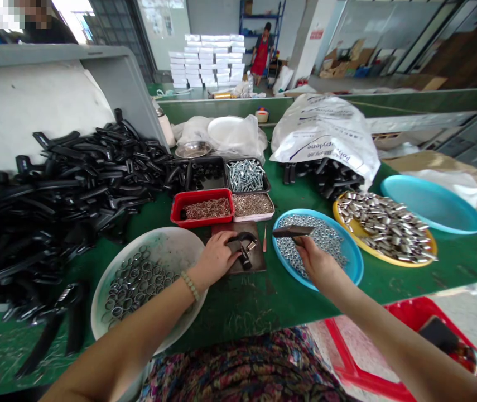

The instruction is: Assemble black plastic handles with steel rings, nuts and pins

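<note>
Patterned clothing (242, 368) right at the bottom; left hand (215, 259) has its fingers clamped on a black handle (242, 248) sitting on a brown board (251, 268); right hand (316, 259) pinches a dark metal bar (292, 231) together over a blue tray (353, 268) of small nuts (326, 240)

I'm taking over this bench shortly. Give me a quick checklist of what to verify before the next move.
1. Left hand on black handle, over brown board: ok.
2. Right hand gripping dark bar above blue plate: ok.
3. Blue plate stocked with small metal parts: ok.
4. White bowl holding metal rings: ok.
5. Anything seated inside the black handle: cannot tell, fingers hide it.
</note>
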A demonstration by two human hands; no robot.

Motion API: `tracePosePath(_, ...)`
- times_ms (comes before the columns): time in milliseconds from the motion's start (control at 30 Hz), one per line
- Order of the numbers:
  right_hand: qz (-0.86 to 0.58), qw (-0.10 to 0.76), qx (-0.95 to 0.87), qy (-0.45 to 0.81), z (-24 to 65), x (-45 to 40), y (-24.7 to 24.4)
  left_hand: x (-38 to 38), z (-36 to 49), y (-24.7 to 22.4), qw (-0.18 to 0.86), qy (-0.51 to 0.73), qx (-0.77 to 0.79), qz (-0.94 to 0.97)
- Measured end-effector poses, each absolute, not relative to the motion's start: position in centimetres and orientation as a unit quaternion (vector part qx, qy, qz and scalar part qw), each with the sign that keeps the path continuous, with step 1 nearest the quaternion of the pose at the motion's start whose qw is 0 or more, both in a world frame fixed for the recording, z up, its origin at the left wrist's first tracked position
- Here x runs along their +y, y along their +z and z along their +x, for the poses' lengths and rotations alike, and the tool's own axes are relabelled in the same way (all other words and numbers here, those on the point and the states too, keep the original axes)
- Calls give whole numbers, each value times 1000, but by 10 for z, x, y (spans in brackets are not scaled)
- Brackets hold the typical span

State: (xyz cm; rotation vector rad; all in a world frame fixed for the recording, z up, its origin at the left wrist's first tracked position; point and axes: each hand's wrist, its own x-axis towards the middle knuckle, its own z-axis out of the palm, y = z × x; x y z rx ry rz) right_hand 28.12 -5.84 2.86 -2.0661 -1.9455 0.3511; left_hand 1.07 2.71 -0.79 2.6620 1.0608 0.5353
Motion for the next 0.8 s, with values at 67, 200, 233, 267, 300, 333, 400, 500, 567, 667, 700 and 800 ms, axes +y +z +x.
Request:
tracePosePath(67,-677,174,-694,174,260,-57,41,24,6,-9,123,182,368,904)
tracePosePath(200,-667,183,-694,200,235,-48,54,23,4,-6,129,177,367,904)
tracePosePath(233,-672,166,-692,206,232,-46,54,23,4,-4,129,175,366,905)
tracePosePath(267,-675,146,-691,213,231,-44,54,22,4,-3,125,172,365,906)
tracePosePath(300,-677,132,-690,217,232,-43,53,21,4,-2,119,166,364,909)
tracePosePath(333,-681,130,-688,214,235,-41,52,19,4,-2,110,158,365,911)
tracePosePath(400,-702,153,-674,171,247,-41,48,13,5,-3,92,139,369,914)
tracePosePath(500,-756,136,-639,40,281,-43,35,3,7,-4,113,119,378,911)
tracePosePath(567,-779,65,-623,-36,308,-44,21,2,10,1,159,131,385,900)
tracePosePath(667,-763,-8,-637,-113,332,-37,7,11,16,18,256,166,419,855)
tracePosePath(700,-747,-2,-652,-133,332,-30,6,14,17,23,308,167,434,830)
tracePosePath(800,-685,62,-712,-139,307,10,16,18,18,27,417,136,483,758)
